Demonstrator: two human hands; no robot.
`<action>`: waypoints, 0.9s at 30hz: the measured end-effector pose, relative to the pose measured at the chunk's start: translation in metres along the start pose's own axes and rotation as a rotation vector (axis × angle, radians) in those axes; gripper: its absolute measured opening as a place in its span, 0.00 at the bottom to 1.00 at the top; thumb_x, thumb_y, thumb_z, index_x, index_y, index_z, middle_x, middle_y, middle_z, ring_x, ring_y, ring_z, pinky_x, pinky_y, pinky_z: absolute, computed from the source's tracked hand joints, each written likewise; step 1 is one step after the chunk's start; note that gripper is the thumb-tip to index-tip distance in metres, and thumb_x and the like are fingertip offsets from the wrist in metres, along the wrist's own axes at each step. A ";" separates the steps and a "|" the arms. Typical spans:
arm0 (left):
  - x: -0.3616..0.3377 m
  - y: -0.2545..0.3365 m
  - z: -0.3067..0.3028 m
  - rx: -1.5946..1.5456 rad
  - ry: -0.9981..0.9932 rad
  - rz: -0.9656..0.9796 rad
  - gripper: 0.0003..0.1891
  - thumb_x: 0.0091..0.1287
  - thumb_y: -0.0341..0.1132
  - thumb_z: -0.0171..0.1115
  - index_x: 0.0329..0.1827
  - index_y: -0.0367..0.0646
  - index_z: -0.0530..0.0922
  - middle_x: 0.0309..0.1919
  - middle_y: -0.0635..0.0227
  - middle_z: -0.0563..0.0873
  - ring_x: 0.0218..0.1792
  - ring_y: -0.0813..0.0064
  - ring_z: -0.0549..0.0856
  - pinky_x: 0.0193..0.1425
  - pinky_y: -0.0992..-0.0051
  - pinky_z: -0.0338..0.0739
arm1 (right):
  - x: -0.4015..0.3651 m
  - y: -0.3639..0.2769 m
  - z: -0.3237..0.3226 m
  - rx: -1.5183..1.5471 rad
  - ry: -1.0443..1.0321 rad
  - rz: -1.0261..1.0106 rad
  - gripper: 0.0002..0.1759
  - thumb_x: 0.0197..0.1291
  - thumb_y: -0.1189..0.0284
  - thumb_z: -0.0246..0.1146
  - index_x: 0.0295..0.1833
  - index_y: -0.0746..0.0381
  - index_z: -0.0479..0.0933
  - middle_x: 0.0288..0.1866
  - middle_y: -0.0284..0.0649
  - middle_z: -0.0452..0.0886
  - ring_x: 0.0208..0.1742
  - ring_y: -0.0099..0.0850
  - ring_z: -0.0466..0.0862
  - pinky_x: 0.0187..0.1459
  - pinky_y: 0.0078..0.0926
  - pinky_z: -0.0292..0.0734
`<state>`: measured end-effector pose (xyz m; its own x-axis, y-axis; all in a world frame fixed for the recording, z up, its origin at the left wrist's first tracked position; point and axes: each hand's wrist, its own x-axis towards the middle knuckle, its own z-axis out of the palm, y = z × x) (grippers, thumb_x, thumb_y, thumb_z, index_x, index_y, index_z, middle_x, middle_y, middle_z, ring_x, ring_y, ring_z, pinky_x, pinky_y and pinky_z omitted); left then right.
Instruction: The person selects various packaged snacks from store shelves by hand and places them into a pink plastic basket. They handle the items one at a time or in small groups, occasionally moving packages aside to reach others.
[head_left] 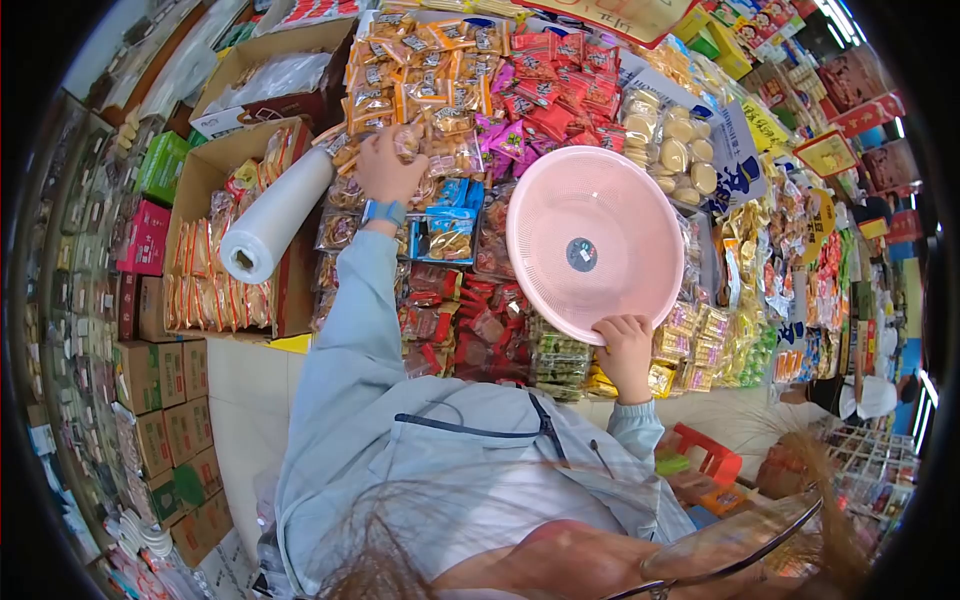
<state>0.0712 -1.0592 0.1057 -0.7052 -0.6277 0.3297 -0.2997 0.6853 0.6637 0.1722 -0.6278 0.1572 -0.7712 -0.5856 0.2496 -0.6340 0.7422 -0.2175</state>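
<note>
My left hand [388, 172], with a blue-strapped watch [384, 211] on its wrist, reaches into the pile of orange-and-clear snack packets [430, 95]. Its thumb and fingers close around one small snack packet [407, 146]. My right hand [627, 352] grips the near rim of a pink plastic basin [535, 245], fingers over the edge. The basin tilts toward me above the display, bare inside except for a round dark label [581, 254] at its bottom. Red packets [560, 85] lie just beyond it, and blue packets [447, 228] sit below my left hand.
A roll of clear plastic bags [275, 220] lies left of my forearm, over a cardboard box [185, 270] of packaged snacks. Bagged round biscuits [680, 140] fill a section right of the basin. Stacked cartons [165, 420] line the left side. A red plastic stool [705, 450] stands behind my right arm.
</note>
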 end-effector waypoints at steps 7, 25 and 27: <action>-0.072 0.133 0.000 -0.489 -0.218 0.579 0.28 0.40 0.34 0.73 0.51 0.51 0.79 0.49 0.62 0.80 0.52 0.53 0.79 0.54 0.55 0.75 | 0.002 0.000 0.001 -0.029 -0.005 0.002 0.11 0.37 0.75 0.68 0.32 0.56 0.80 0.35 0.30 0.83 0.42 0.33 0.81 0.53 0.38 0.69; 0.010 0.092 0.062 -0.023 -0.062 0.488 0.24 0.61 0.39 0.64 0.59 0.41 0.75 0.55 0.54 0.81 0.56 0.52 0.80 0.59 0.55 0.75 | -0.001 0.003 0.009 -0.027 0.039 0.029 0.11 0.34 0.73 0.71 0.28 0.55 0.78 0.32 0.29 0.81 0.39 0.31 0.81 0.51 0.37 0.69; 0.036 0.057 0.071 0.180 -0.089 0.385 0.25 0.63 0.43 0.63 0.61 0.42 0.74 0.58 0.54 0.80 0.57 0.51 0.80 0.60 0.53 0.74 | 0.000 0.004 0.009 -0.028 0.047 0.030 0.11 0.34 0.73 0.71 0.27 0.54 0.78 0.31 0.29 0.81 0.38 0.31 0.80 0.51 0.36 0.69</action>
<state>-0.0171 -1.0164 0.1073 -0.8376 -0.2850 0.4660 -0.1056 0.9215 0.3737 0.1693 -0.6275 0.1480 -0.7860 -0.5473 0.2875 -0.6080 0.7686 -0.1992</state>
